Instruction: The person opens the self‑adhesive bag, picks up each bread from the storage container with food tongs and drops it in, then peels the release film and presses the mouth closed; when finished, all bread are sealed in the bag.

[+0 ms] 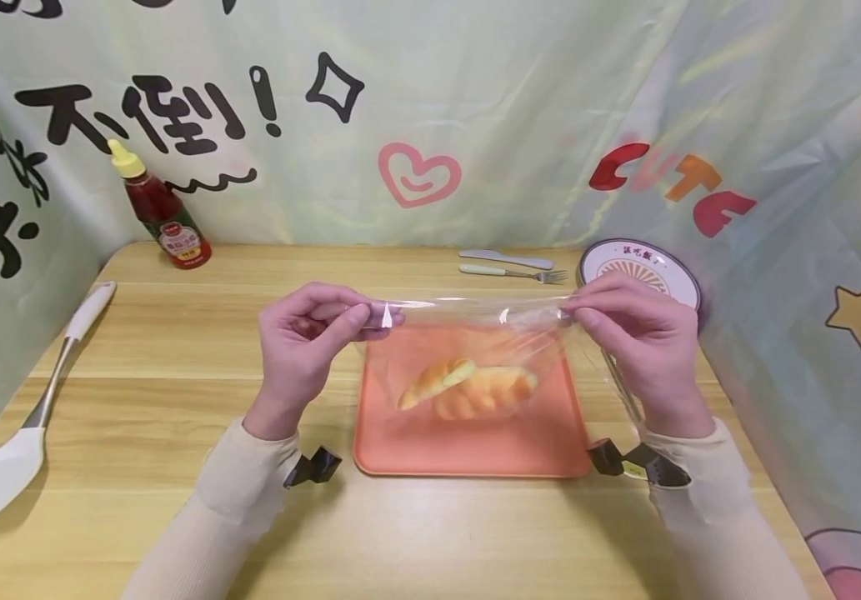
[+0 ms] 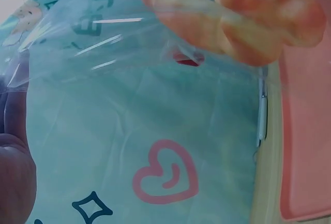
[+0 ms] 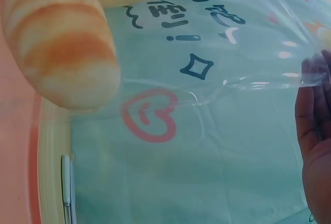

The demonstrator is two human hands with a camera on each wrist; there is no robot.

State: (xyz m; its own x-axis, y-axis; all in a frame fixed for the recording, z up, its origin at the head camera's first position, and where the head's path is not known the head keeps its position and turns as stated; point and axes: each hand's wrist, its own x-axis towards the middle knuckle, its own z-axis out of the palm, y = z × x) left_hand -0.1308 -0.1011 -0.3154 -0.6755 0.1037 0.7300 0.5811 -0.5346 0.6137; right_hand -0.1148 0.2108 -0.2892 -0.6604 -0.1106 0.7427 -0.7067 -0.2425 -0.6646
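Observation:
A clear plastic bag (image 1: 468, 312) is stretched between both hands over an orange tray (image 1: 468, 454). Its left upper corner is pinched by my left hand (image 1: 306, 342), thumb against fingers. My right hand (image 1: 643, 333) pinches the opposite corner the same way. Two bread pieces, a slim roll (image 1: 430, 385) and a thicker ridged loaf (image 1: 483, 393), show through the plastic and appear to lie inside the bag. In the right wrist view, the ridged loaf (image 3: 62, 48) has brown bands and plastic around it.
A ketchup bottle (image 1: 167, 212) stands at the back left, and a white spatula (image 1: 6, 467) lies at the left. Behind the tray are a knife (image 1: 505, 259) and a fork (image 1: 513, 273). A patterned plate (image 1: 681, 279) sits at the back right, beside the curtain (image 1: 520, 100).

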